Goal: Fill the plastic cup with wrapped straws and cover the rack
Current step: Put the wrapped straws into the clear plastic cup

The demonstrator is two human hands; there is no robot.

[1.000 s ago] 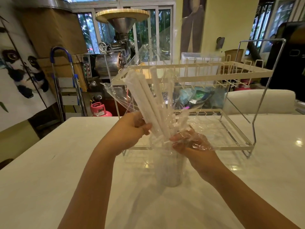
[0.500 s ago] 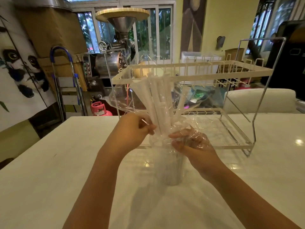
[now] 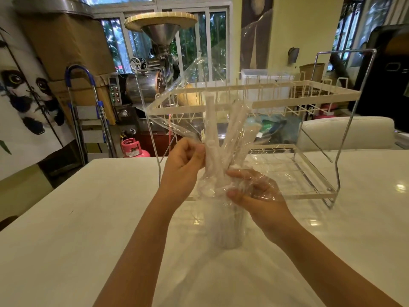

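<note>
Gripping the straws [image 3: 213,138] near their lower part, your left hand [image 3: 182,167] curls its fingers round the bundle and the clear bag [image 3: 188,96] that sheathes it. Your right hand [image 3: 252,191] pinches crumpled film just above the cup [image 3: 230,229]. The cup stands upright on the table [image 3: 66,229], directly below both hands. The straws fan upward and lean away from you; whether their lower ends sit in the cup is blurred. The rack [image 3: 309,96] stands just behind the cup, uncovered on its right side.
</note>
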